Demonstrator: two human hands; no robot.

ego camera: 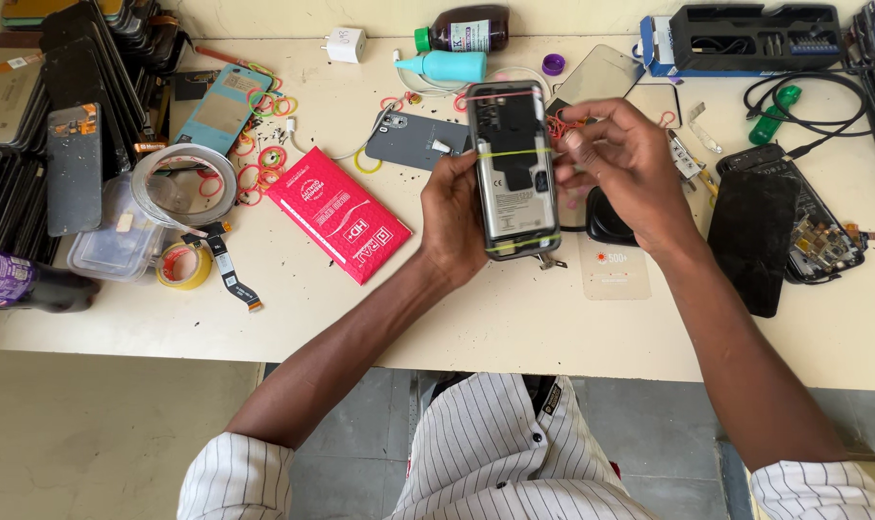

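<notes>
At the far left of the cream table (pixel 514 327), dark phone screens (pixel 72 169) lie in rows beside a clear plastic tub (pixel 110 252) holding a roll of clear tape (pixel 182 183), with a yellow tape roll (pixel 185 267) just in front. Further right lie a teal phone back cover (pixel 221 108), scattered coloured rubber bands (pixel 264 164) and a flat red foil packet (pixel 338 213). Near the middle, the left hand (pixel 454 220) grasps an opened grey smartphone (pixel 513 169), fingers clenched around its left edge, holding it upright above the table with 2 yellow-green bands stretched across it. The right hand (pixel 620 159) touches the phone's right edge, fingers pinching an orange rubber band (pixel 561 123). At the right lies a black cracked phone panel (pixel 753 241).
</notes>
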